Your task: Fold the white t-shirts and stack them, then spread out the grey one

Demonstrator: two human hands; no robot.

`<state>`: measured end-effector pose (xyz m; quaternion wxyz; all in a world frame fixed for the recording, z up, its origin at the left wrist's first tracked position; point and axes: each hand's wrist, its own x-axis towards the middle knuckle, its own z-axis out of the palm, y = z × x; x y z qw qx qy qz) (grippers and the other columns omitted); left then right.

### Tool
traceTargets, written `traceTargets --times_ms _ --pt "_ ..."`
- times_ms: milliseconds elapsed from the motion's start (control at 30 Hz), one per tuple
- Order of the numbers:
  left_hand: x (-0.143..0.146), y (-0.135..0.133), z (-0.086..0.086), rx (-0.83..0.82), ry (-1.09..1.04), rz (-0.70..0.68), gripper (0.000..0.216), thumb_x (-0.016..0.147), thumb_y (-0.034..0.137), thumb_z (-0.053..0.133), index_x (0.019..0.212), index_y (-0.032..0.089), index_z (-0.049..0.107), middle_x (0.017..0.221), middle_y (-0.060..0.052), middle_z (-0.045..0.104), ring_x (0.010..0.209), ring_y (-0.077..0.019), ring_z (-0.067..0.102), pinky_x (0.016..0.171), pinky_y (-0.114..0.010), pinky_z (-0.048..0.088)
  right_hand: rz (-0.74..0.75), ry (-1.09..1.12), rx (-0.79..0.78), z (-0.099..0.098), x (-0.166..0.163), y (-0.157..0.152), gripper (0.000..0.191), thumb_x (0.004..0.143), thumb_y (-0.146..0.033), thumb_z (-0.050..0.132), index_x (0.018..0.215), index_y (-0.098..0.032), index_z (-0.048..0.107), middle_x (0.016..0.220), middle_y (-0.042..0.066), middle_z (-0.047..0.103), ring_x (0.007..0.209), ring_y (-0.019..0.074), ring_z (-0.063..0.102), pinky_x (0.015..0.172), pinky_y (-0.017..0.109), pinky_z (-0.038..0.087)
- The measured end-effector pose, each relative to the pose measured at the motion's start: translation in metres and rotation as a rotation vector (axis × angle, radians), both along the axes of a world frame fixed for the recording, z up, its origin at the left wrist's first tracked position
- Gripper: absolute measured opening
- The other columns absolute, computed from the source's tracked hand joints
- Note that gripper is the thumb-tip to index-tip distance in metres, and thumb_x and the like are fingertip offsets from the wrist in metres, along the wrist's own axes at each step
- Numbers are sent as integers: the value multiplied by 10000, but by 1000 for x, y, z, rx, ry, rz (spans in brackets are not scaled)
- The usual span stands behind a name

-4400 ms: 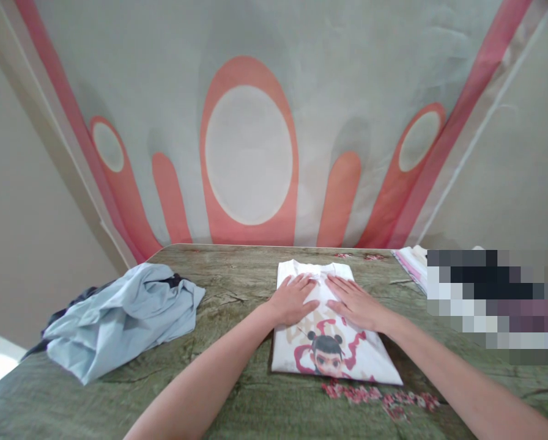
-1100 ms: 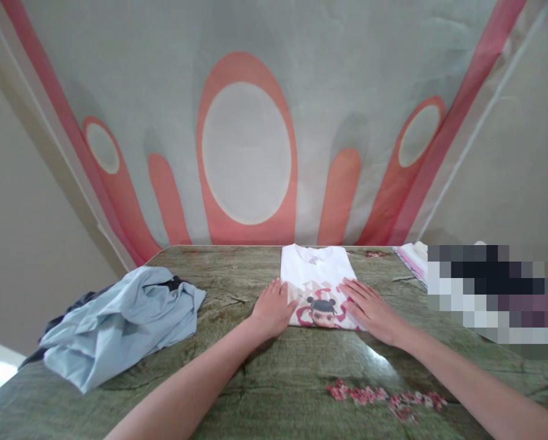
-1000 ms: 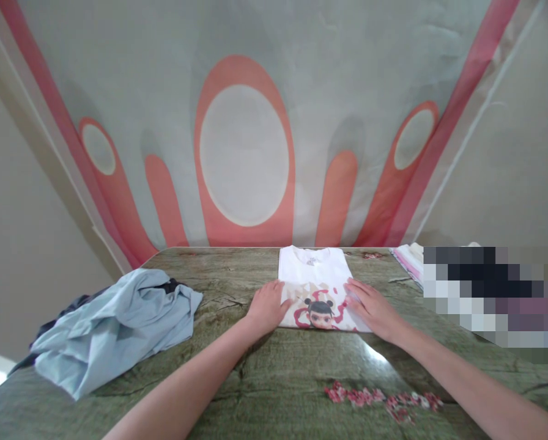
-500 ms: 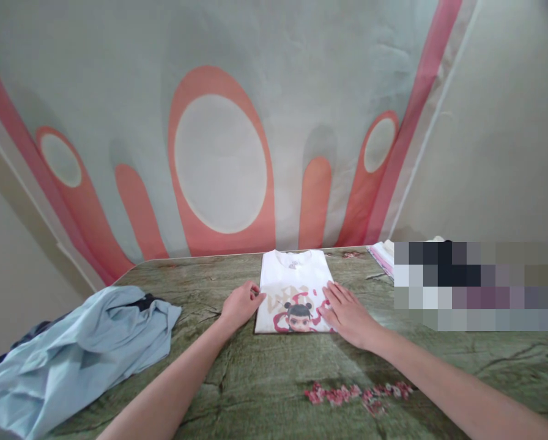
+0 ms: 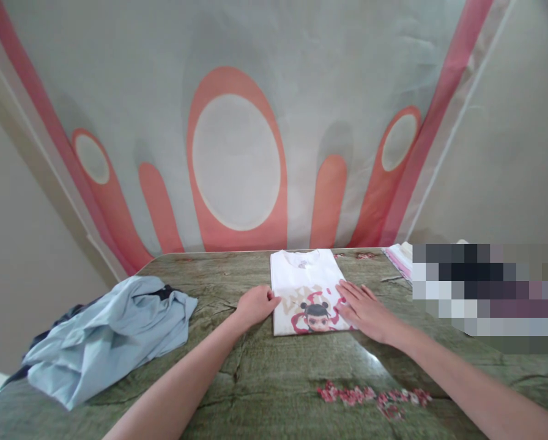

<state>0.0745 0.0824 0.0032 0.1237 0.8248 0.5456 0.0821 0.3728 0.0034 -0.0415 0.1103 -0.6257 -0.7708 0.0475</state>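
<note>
A white T-shirt (image 5: 296, 278), folded into a neat rectangle, lies on the table with its collar toward the far edge. Its front carries a cartoon head with two dark hair buns, red ribbon shapes and tan lettering. My left hand (image 5: 255, 305) is at the shirt's left edge, fingers curled in, with the thumb over the edge; the curled fingertips are partly hidden. On the opposite side, my right hand (image 5: 368, 315) lies flat, its outstretched fingers resting on the shirt's right edge.
A crumpled light-blue garment (image 5: 118, 330) with dark cloth under it lies at the left. Folded cloth (image 5: 400, 260) sits at the far right, mostly covered by pixelation. The wood-patterned tabletop (image 5: 237, 391) bears printed pink blossoms. Behind stands a wall hanging (image 5: 237, 159).
The view has turned a little to the left, so everything appears shifted rightward. Both hands keep nearly the same place at the T-shirt's sides, and the shirt stays folded.
</note>
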Motion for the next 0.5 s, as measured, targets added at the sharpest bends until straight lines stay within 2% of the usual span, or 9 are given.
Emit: traceTargets --times_ms 133,233,300,367,433,500 --pt "2 -10 3 -15 30 -73 285 795 451 484 743 198 604 768 -41 649 732 -202 601 635 -267 416 -72 8 6 -9 22 12 572 882 -524 207 1354 -236 352 1425 50 318 1316 249 245 1047 513 198" --pt "5 -20 5 146 32 -58 308 787 439 512 932 177 584 965 -86 624 920 -240 569 789 -320 418 -107 4 52 -17 31 18 533 884 -490 227 1315 -234 408 1414 60 339 1311 254 259 1031 522 225" --pt "8 -26 4 244 17 -130 403 825 427 468 1130 165 508 1198 -116 525 1125 -252 462 930 -350 344 -96 -2 85 -20 31 19 523 883 -483 236 1295 -228 432 1418 62 331 1311 253 258 1031 518 227" --pt "11 -31 0 241 18 -269 481 888 438 347 1289 174 379 1375 -104 363 1269 -235 308 1022 -362 243 -68 -5 99 -20 27 17 531 886 -488 228 1293 -216 436 1420 61 327 1316 248 248 1040 514 215" --pt "13 -35 -5 174 39 -377 547 914 478 233 1368 176 265 1451 -85 231 1328 -224 190 1057 -374 176 -32 1 88 -17 22 15 552 889 -497 216 1310 -202 416 1422 62 323 1314 239 253 1049 502 212" --pt "14 -38 -9 110 66 -407 611 905 534 180 1397 173 203 1472 -81 164 1344 -231 135 1062 -388 154 -8 13 68 -14 18 12 569 890 -504 202 1329 -196 391 1424 64 319 1306 230 275 1051 487 223"
